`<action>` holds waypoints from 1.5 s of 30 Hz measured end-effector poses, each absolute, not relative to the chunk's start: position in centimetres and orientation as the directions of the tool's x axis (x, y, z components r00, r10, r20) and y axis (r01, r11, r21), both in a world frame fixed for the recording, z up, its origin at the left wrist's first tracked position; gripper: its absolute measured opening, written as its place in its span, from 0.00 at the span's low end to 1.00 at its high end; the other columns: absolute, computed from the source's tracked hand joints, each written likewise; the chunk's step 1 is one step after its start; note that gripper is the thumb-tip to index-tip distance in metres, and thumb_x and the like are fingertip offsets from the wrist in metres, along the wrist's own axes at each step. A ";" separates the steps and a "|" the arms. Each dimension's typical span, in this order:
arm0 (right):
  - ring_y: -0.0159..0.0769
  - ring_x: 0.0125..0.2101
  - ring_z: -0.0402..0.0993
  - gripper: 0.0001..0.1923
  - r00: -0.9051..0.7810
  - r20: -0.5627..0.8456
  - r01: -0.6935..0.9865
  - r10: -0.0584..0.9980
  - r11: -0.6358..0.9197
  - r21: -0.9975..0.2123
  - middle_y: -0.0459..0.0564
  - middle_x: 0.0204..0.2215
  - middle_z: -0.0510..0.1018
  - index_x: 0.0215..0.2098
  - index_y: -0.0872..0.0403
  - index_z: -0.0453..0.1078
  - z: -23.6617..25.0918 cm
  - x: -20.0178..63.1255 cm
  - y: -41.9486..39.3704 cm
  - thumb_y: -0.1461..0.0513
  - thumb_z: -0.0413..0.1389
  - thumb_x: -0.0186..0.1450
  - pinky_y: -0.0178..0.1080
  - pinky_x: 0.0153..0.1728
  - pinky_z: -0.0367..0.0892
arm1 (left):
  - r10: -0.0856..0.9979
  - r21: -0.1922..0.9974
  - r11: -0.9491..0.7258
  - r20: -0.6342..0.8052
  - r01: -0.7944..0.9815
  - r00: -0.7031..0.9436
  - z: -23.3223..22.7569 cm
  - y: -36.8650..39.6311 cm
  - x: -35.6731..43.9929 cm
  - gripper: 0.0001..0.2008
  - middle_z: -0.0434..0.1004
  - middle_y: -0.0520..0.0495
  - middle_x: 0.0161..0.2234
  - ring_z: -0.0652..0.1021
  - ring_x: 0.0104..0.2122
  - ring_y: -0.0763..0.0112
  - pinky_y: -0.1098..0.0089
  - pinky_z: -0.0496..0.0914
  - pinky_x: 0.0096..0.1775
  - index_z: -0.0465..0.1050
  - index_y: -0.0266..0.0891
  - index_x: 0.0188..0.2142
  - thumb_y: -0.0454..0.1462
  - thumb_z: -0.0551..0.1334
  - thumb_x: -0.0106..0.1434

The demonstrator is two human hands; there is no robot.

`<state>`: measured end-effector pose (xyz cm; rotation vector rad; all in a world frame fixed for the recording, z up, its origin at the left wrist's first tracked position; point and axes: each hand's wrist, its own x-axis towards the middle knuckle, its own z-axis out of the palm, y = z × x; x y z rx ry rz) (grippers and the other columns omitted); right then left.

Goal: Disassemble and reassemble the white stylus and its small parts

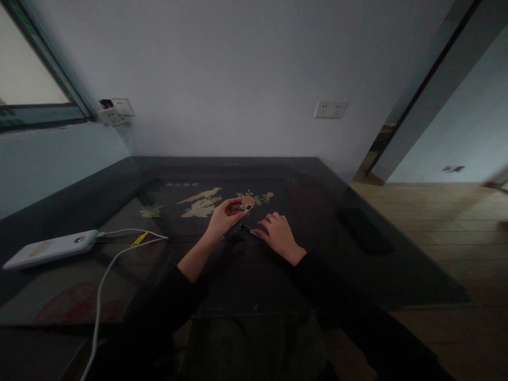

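Observation:
My left hand [224, 218] is raised a little above the dark glass table [357, 248], its fingers pinched on a small pale object [243, 208] too dim to identify. My right hand [280, 234] lies palm down on the table just to the right, its fingertips resting on a thin dark and silver object [250, 230]. Both arms wear dark sleeves. A bird-and-flower picture [204, 202] shows under the glass behind the hands.
A white power bank [51, 247] lies at the left with a white cable [107, 275] running off the near edge. A dark flat object [365, 230] sits at the right. Wall sockets [330, 109] are on the far wall; wooden floor [444, 222] to the right.

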<state>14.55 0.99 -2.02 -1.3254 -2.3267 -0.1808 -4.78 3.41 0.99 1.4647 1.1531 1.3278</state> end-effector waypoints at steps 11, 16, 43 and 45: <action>0.44 0.41 0.69 0.09 -0.511 0.358 0.843 0.781 0.537 0.032 0.54 0.36 0.78 0.36 0.56 0.73 -2.7 13.2 1.0 0.59 0.54 0.66 0.44 0.42 0.56 | 0.968 0.965 -0.246 0.240 0.088 0.077 -0.1 3.7 -4.6 0.23 0.79 0.45 0.35 0.78 0.37 0.68 0.63 0.72 0.46 0.73 0.34 0.45 0.34 0.70 0.48; 0.42 0.39 0.72 0.08 -0.432 0.347 0.856 0.833 0.499 -0.133 0.54 0.34 0.79 0.36 0.55 0.71 -1.9 14.0 0.8 0.59 0.53 0.66 0.42 0.39 0.59 | 0.964 0.962 -0.255 0.246 0.093 0.102 0.3 3.5 -4.5 0.23 0.80 0.45 0.37 0.78 0.37 0.69 0.62 0.72 0.47 0.74 0.34 0.45 0.35 0.70 0.48; 0.38 0.36 0.74 0.14 -0.224 0.585 0.311 0.780 0.626 -0.715 0.51 0.36 0.78 0.44 0.53 0.72 -0.3 16.7 1.1 0.54 0.51 0.67 0.40 0.40 0.68 | 0.930 0.952 -0.268 0.296 -0.148 0.219 1.9 1.4 -3.6 0.25 0.77 0.39 0.47 0.77 0.44 0.64 0.59 0.68 0.53 0.72 0.35 0.47 0.34 0.70 0.47; 0.39 0.39 0.74 0.14 -0.238 0.619 0.348 0.748 0.661 -0.665 0.52 0.38 0.78 0.43 0.53 0.72 -0.2 16.6 0.9 0.55 0.51 0.68 0.41 0.42 0.67 | 0.927 0.951 -0.269 0.299 -0.152 0.228 1.9 1.4 -3.6 0.25 0.77 0.40 0.47 0.77 0.45 0.64 0.59 0.69 0.52 0.72 0.36 0.47 0.34 0.70 0.47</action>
